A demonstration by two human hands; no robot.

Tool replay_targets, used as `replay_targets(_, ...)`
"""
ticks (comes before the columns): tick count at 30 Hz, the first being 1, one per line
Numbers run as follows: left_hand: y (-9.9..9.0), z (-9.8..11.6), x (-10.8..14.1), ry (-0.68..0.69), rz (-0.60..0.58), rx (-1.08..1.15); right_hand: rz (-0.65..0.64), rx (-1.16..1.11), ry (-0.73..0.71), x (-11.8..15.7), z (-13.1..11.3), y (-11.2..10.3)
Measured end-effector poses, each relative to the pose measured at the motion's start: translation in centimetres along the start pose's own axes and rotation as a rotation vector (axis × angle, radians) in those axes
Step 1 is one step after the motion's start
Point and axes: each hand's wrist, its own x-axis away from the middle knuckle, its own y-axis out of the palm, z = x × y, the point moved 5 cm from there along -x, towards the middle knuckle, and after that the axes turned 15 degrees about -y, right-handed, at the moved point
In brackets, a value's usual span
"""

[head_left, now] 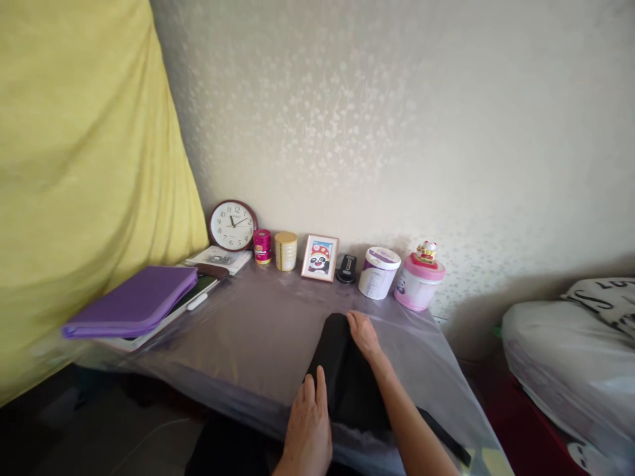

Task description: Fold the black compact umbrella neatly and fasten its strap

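A black folded fabric piece (342,377) lies lengthwise near the front edge of the table, with a raised, rolled-looking left side and a flatter right side. Its exact kind does not show. My left hand (308,420) rests against its near left side, fingers stretched out. At the far end, my right hand (364,337) has its fingers bent over the fabric's right edge, gripping it; some fingertips are hidden. A black strap (446,436) trails to the right from under my right forearm.
Clear plastic covers the purplish table (248,330). Along the wall stand a clock (233,225), small tins, a framed panda picture (320,258), a black stand-like object (346,269) and two tubs, one topped by a cat figurine (426,251). A purple folder (133,297) lies left.
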Motion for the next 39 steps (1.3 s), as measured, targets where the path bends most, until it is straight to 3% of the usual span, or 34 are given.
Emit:
replay_targets(6,-0.4,-0.2,0.2,0.034,0.032,0.012,0.065,0.009,0.28,6.5,3.6,-5.4)
replay_targets(9,-0.3,-0.3,0.2,0.05,0.075,0.03,0.032,-0.184,0.427,9.5,3.9,-5.7)
replay_targets(13,-0.3,-0.6,0.3,0.078,0.116,0.048,0.034,-0.343,0.474,11.2,2.4,-5.5)
replay_targets(19,-1.1,-0.9,0.6,0.107,0.093,0.034,0.036,-0.356,0.426,10.7,-0.2,-5.6)
replay_targets(24,-1.9,-1.0,0.8,0.08,0.093,0.005,0.071,-0.277,0.349,9.7,-0.9,-5.6)
replay_targets(30,-1.3,-1.0,0.7,0.057,0.041,0.013,0.07,-0.575,0.343,7.9,-2.6,-4.9)
replay_targets(39,-0.5,-1.0,0.2,0.042,-0.015,0.031,0.111,-0.779,0.38,3.6,-5.9,-0.6)
